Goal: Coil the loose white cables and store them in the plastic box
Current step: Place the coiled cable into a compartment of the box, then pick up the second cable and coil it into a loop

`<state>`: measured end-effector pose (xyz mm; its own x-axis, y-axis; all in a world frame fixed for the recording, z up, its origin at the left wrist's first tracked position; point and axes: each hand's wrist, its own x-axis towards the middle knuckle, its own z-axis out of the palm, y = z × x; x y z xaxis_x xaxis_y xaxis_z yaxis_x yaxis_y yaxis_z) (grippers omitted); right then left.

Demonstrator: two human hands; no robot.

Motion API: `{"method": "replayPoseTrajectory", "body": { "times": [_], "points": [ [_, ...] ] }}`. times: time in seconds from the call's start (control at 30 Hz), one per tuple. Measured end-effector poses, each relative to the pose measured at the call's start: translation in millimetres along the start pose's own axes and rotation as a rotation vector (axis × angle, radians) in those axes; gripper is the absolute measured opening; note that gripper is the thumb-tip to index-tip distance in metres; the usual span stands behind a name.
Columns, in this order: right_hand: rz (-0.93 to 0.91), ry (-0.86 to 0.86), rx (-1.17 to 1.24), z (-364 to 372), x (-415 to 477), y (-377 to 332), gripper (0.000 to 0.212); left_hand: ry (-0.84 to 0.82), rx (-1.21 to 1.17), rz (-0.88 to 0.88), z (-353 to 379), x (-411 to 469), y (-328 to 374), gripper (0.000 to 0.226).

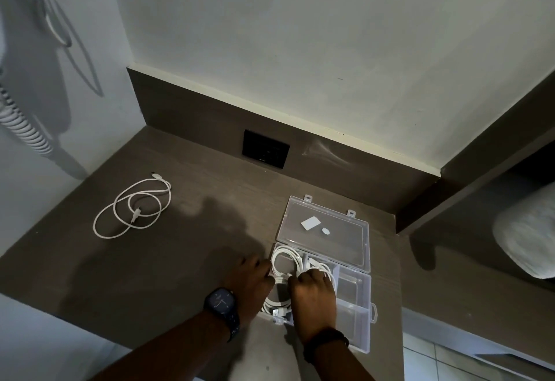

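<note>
A clear plastic box (357,299) lies open near the desk's front right, its lid (330,230) folded back flat. Coiled white cables (286,260) fill its left compartment. My right hand (312,299) presses down on those coils, fingers curled over them. My left hand (249,281), with a dark watch on the wrist, touches the box's left edge and the cable there. A loose white cable (132,209) lies in untidy loops on the desk's far left, apart from both hands.
The brown desk (180,260) meets a wall with a black socket plate (265,149). A spiral cord (24,128) hangs at the left wall. A shelf unit with a white towel (525,239) stands to the right. The lid carries two small white stickers.
</note>
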<state>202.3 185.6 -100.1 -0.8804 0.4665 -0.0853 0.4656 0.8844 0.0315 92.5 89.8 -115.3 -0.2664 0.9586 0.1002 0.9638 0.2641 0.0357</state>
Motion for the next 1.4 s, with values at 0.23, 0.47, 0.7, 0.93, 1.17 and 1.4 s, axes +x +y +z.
{"method": "replayPoseTrajectory", "body": {
  "times": [0.23, 0.47, 0.7, 0.93, 1.17, 1.4],
  "points": [
    [-0.029, 0.002, 0.015, 1.4, -4.4, 2.1, 0.032, -0.072, 0.059, -0.071, -20.3, 15.8, 9.6, 0.032],
    [0.004, 0.048, 0.120, -8.7, 0.5, 6.9, 0.022, -0.152, -0.144, -0.140, -0.4, 11.5, -4.4, 0.018],
    [-0.119, 0.185, 0.307, -32.4, 31.5, -18.6, 0.007, 0.174, -0.523, -0.567, -22.6, -35.1, -85.0, 0.021],
    [-0.331, 0.058, 0.510, -27.2, 103.1, -132.6, 0.015, 0.219, -0.357, -0.917, -24.9, -124.1, -207.3, 0.016],
    [-0.473, -0.060, 0.558, 5.4, 170.5, -251.7, 0.029, -0.006, -0.177, -0.733, -2.6, -151.5, -276.4, 0.035],
    [-0.567, 0.034, 0.713, 3.7, 189.5, -265.9, 0.030, 0.006, -0.121, -0.445, -24.3, -148.2, -285.5, 0.008]
  ]
}}
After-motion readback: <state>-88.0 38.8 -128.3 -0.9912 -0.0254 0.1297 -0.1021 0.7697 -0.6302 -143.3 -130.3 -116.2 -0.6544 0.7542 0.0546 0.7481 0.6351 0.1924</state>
